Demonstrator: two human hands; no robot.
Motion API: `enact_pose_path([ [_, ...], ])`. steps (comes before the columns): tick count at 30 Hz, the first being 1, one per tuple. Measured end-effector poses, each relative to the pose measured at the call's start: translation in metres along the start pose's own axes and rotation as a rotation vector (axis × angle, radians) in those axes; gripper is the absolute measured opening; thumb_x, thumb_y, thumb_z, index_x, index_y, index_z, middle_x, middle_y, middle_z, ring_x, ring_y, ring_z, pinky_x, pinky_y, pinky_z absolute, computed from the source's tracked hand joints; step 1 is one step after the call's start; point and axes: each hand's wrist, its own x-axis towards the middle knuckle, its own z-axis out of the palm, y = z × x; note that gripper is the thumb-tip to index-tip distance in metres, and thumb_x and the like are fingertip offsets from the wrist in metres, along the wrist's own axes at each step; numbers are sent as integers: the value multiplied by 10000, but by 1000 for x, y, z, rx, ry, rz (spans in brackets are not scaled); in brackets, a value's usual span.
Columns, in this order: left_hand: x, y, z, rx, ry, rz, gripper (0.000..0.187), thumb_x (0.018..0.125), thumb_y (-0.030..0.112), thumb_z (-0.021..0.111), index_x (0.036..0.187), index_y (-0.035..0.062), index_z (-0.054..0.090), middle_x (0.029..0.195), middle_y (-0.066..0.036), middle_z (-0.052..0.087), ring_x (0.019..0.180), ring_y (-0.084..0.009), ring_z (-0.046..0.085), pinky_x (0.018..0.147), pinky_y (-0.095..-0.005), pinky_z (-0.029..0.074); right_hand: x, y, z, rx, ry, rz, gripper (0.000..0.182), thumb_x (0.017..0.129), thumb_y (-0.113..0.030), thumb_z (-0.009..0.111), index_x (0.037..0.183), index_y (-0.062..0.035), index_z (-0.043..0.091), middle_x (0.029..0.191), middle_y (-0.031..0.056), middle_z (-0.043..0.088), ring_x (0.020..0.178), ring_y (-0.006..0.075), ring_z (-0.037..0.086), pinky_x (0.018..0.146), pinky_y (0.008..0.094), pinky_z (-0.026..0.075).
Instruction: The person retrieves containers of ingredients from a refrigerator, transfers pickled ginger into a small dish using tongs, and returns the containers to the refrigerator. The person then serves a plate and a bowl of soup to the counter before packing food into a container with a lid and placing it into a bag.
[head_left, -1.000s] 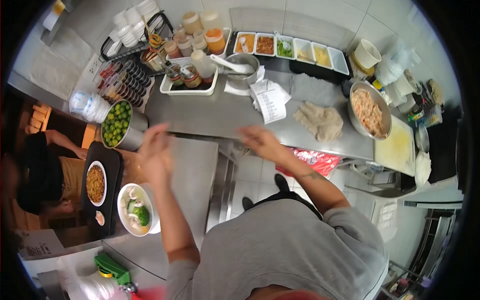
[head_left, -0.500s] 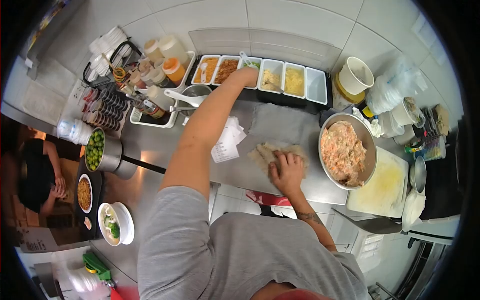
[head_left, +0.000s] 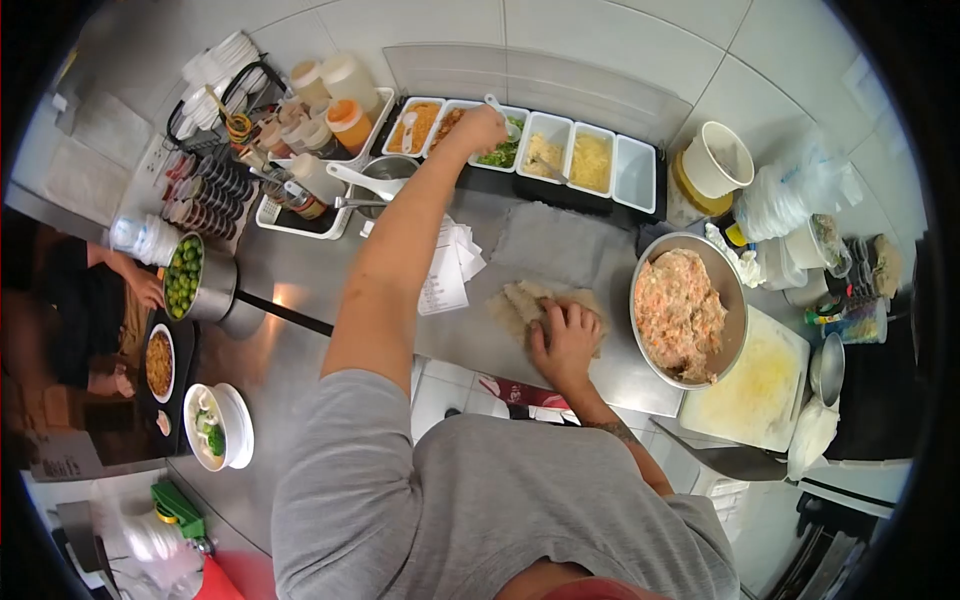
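My left hand (head_left: pixel 481 130) reaches over a row of white food tubs at the back of the counter. It is between the tub of reddish-brown filling (head_left: pixel 447 128) and the tub of chopped greens (head_left: pixel 498 154), close to a white spoon (head_left: pixel 511 128). Its fingers are mostly hidden, so I cannot see whether they hold anything. My right hand (head_left: pixel 570 340) presses on a bunched beige cloth (head_left: pixel 521 303), fingers curled over it. A flat grey cloth (head_left: pixel 548 240) lies just behind. Some printed paper slips (head_left: pixel 444 287) rest under my left forearm.
At right stand a steel bowl of minced mixture (head_left: pixel 683 315) and a white cutting board (head_left: pixel 750 385). A pot of green limes (head_left: pixel 205 283) and a bowl with broccoli (head_left: pixel 207 435) are at left. Sauce bottles (head_left: pixel 347 125) crowd the back left. Another person's hand (head_left: pixel 146 288) shows beyond the pot.
My left hand has moved left and back, uncovering the chopped greens. My right hand has shifted slightly left with the beige cloth, which looks more bunched. The other person's hands have moved apart.
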Motion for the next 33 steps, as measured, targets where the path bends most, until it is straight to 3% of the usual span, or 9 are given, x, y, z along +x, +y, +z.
enact_pose_path([
  [5,-13,-29,-16,-1200,-27,-86,209,842,7,570,1027,-87,555,942,-140,612,882,-206,599,752,-257,498,0,-2,4,-122,52,-56,388,758,-290,563,1115,-139,575,1077,112,508,1038,316,439,897,472,311],
  [10,-103,-40,-69,-1498,-13,136,223,843,-17,552,1047,-106,542,991,-162,598,883,-225,600,749,-248,503,-6,1,13,-227,-7,-34,379,717,-274,583,1071,-137,581,1069,105,510,1003,307,464,833,472,355],
  [13,-210,-74,-107,-1437,52,224,256,848,2,557,1076,-111,531,1022,-155,591,912,-221,596,757,-239,499,-5,2,12,-184,-29,-133,301,701,-192,595,987,-99,595,990,112,543,925,310,503,761,433,404],
  [17,-397,-111,-141,-1035,422,-42,240,874,68,547,1083,-50,564,1022,-79,602,987,-148,582,759,-196,473,-9,-14,9,151,-44,-173,216,701,-110,586,906,-44,607,874,132,570,854,316,531,749,400,428],
  [22,-573,-184,-151,-484,739,-587,90,853,58,537,886,11,605,721,7,583,607,-61,512,510,-176,393,7,-87,21,546,-116,-124,200,732,-90,571,915,-22,615,861,137,579,827,305,533,757,381,430],
  [26,-631,-220,-143,64,562,-991,192,707,10,519,857,36,635,749,-110,647,622,-242,630,555,-334,511,22,-126,55,369,-55,-329,205,743,-110,574,929,-38,619,885,131,572,835,312,528,746,396,430],
  [29,-660,-264,-139,521,603,-955,181,709,48,537,853,47,647,838,-188,647,695,-361,630,663,-406,516,26,-127,79,207,-31,-393,220,749,-136,576,948,-56,620,892,127,567,837,320,523,742,408,430],
  [32,-669,-278,-135,268,814,-999,156,721,86,549,834,56,653,889,-242,613,790,-393,608,774,-420,490,19,-123,81,155,-39,-399,233,749,-155,577,961,-69,620,894,126,563,843,323,520,745,412,430],
  [33,-668,-279,-133,283,637,-1014,140,727,101,543,804,51,648,891,-251,600,845,-366,603,781,-437,474,20,-125,79,147,-45,-391,236,747,-158,577,963,-73,620,898,126,561,849,322,519,749,411,429],
])
